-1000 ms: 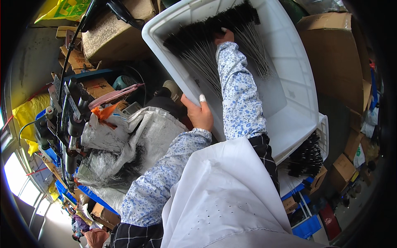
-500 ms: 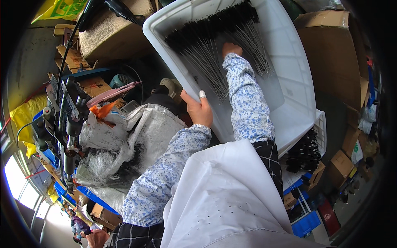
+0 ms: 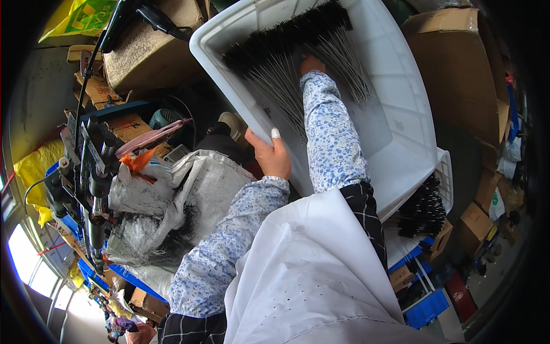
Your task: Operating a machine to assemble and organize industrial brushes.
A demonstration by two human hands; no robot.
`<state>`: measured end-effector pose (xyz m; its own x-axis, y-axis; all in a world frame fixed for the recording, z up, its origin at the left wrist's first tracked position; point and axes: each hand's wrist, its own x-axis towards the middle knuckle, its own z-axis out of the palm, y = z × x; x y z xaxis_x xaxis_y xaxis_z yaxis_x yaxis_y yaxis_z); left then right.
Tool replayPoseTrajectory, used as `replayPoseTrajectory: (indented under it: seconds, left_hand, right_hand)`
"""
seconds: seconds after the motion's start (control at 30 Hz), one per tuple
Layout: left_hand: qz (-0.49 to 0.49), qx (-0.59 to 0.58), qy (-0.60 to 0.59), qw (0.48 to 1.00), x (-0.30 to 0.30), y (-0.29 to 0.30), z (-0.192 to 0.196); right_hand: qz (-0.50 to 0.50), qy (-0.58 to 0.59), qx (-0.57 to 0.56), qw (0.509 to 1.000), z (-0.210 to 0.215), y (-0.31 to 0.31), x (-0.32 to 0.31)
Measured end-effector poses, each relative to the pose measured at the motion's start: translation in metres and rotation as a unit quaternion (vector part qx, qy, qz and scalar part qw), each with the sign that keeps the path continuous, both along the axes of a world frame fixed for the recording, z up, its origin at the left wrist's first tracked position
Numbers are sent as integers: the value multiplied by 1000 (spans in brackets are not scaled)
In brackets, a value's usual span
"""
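A large white plastic bin (image 3: 395,137) is tilted in front of me. Inside it lie many thin wire brushes (image 3: 281,74), with black bristle ends at the far side and bare metal stems pointing toward me. My left hand (image 3: 271,157) grips the bin's near left rim, with a white covering on one fingertip. Deep in the bin, my right hand (image 3: 311,64) reaches between two bunches of the brushes, close to the bristles. Its fingers are hidden, so I cannot make out whether they hold anything. Patterned blue-and-white sleeve covers are on both forearms.
A second white bin (image 3: 446,172) with black-bristled brushes (image 3: 421,209) sits below at the right. Cardboard boxes (image 3: 452,74) stand at the far right. On the left are a grey-white woven sack (image 3: 212,178) and a black metal machine stand (image 3: 94,166).
My right hand has moved slightly farther into the bin, up toward the bristles. My left hand stays on the rim. The whole view has shifted a little.
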<state>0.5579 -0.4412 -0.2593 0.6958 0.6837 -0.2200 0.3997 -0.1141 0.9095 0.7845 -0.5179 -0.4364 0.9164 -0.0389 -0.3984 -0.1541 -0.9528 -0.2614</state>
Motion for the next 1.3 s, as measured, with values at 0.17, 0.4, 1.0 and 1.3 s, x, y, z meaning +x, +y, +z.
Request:
replayPoseTrajectory:
  seconds: [0.17, 0.4, 1.0, 1.3]
  left_hand:
    - [1, -13, -18, 1000, 3, -4, 2]
    - [8, -27, 36, 999, 6, -4, 5]
    - [-198, 469, 144, 849, -382, 206, 204]
    - [-96, 105, 107, 984, -519, 212, 161]
  right_hand:
    - [-10, -39, -2, 999, 3, -12, 4]
    - [33, -113, 94, 989, -10, -19, -11]
    - [28, 61, 444, 894, 273, -37, -222]
    - [555, 134, 336, 749, 396, 249, -380]
